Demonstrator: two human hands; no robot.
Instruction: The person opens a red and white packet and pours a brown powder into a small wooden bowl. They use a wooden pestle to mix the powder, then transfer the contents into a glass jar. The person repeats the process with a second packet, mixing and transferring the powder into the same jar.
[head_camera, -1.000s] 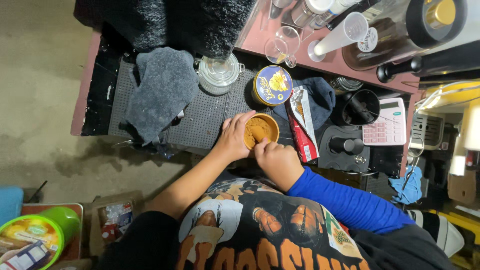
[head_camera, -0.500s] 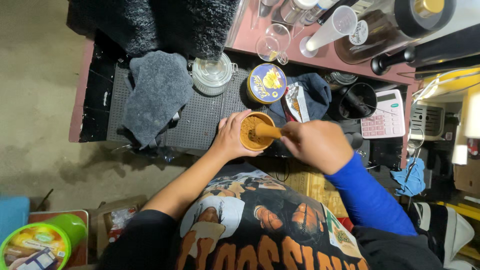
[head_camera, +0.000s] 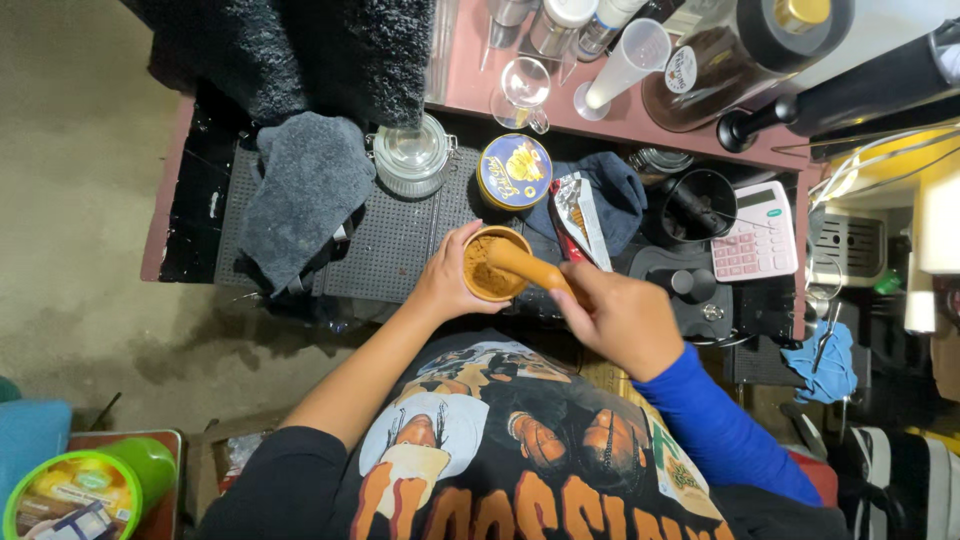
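Observation:
My left hand (head_camera: 447, 283) wraps around the side of a small wooden mortar (head_camera: 493, 265) that holds brown powder, steadying it on the black perforated mat (head_camera: 392, 240). My right hand (head_camera: 618, 312) grips a wooden pestle (head_camera: 530, 268) whose thick end rests inside the mortar on the powder. A round blue tin (head_camera: 513, 171) and a torn foil packet (head_camera: 581, 220) lie just beyond the mortar.
A grey cloth (head_camera: 305, 190) and a lidded glass jar (head_camera: 410, 156) sit at the left of the mat. A pink calculator (head_camera: 757, 232), a black cup (head_camera: 700, 203), a measuring cylinder (head_camera: 626, 66), a glass beaker (head_camera: 522, 92) and a dark bottle (head_camera: 735, 60) crowd the right and far side.
My right hand moved from the mortar's near rim out to the right and now holds the pestle, its end set into the powder. My left hand stayed on the mortar.

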